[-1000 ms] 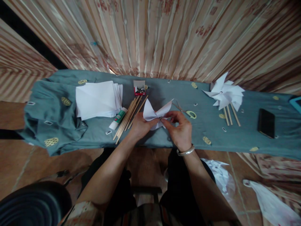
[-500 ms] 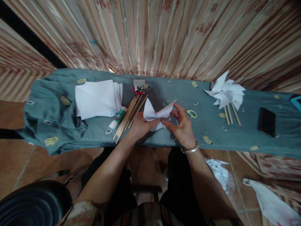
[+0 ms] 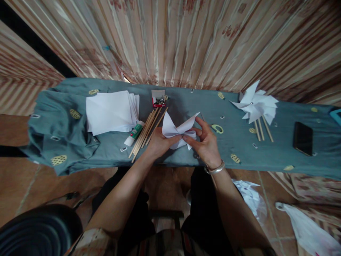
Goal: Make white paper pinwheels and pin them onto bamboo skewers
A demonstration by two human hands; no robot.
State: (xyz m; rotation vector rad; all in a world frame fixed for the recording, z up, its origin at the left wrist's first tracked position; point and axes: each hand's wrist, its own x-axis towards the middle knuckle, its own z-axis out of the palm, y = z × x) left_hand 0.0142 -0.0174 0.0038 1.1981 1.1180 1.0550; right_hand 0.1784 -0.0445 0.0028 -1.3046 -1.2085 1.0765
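Observation:
Between my two hands is a white paper pinwheel (image 3: 172, 126), its points folded in toward the middle. My left hand (image 3: 160, 142) grips its left side, with the thumb pressed at the centre. From the right, my right hand (image 3: 206, 142) pinches it, the thumb also at the centre and the fingers behind a raised paper point. Whatever lies under the thumbs is hidden. Just left of my left hand are several wooden sticks (image 3: 145, 133) and a green-and-white glue stick (image 3: 134, 133). Beyond the pinwheel stands an open small box of metal pins (image 3: 159, 101).
A stack of white paper (image 3: 109, 112) lies on the cloth-covered table at left. Scissors with a pale green handle (image 3: 217, 128) lie right of my hands. Farther right are finished pinwheels on sticks (image 3: 255, 103) and a black phone (image 3: 303, 138). Plastic bags (image 3: 306, 224) lie on the floor.
My right thumb has shifted slightly at the pinwheel's centre, and a lower paper point now shows beneath it. Both hands keep their hold.

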